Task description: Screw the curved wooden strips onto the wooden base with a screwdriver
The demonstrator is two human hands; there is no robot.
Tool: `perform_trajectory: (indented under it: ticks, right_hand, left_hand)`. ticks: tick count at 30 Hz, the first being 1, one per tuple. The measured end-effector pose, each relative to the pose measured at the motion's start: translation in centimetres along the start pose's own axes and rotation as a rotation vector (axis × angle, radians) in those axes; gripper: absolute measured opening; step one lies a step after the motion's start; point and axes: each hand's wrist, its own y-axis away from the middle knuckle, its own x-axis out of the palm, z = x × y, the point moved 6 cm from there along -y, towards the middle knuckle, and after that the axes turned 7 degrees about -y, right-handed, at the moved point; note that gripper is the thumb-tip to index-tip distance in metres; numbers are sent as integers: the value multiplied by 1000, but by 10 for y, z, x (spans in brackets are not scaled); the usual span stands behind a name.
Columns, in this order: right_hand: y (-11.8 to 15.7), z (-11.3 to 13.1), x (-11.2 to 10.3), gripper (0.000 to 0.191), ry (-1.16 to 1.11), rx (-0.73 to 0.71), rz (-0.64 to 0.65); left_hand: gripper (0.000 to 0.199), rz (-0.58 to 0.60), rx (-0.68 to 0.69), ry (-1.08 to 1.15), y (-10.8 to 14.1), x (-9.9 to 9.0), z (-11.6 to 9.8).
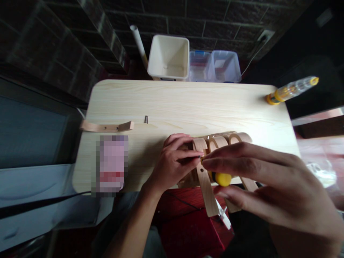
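A wooden assembly with curved slats (208,193) lies at the table's front edge, some slats reaching past it. My left hand (174,157) is at its left side, thumb and forefinger pinched on a small dark piece, seemingly a screw (199,156), beside a slat. My right hand (258,175) holds a yellow screwdriver (223,179) by its handle, the tip end near my left fingertips. A dark hole shows in the nearest slat just below. Part of the assembly is hidden behind my right hand.
On the table (172,100) are a loose curved wooden slat (107,127), two small screws (146,119), a pixelated pink object (112,161) and a clear-and-yellow bottle (292,90) at the right. Behind stand a cream bin (169,59) and clear plastic boxes (225,66).
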Motion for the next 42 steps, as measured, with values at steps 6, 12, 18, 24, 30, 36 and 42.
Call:
perform_trajectory:
  ticks: [6,12,18,24,30,36,42]
  right_hand:
    - [0,3,1,29,-39,-11,38]
    - [2,0,1,26,-31,31,18]
    - [4,0,0,27,3,11,-16]
    - [2,5,0,43,24,-35,17]
    - [0,2,-2,34,4,-24,-21]
    - [-2,2,-1,39,-16,-24,-6]
    - [1,3,3,32,-48,-33,21]
  left_hand:
    - [16,-6,12,-20,-1,-1,-1]
    - [14,-4,-1,-16,-1,0,-1]
    - [15,-8,-2,-5,-1,-1,-1]
    - [15,-6,-1,-7,-1,-1,-1]
    - [15,-5,-6,-11,0,2,2]
    - [15,-3,-6,-12,0,1,1]
    - [16,33,-20,-10,-2,0,1]
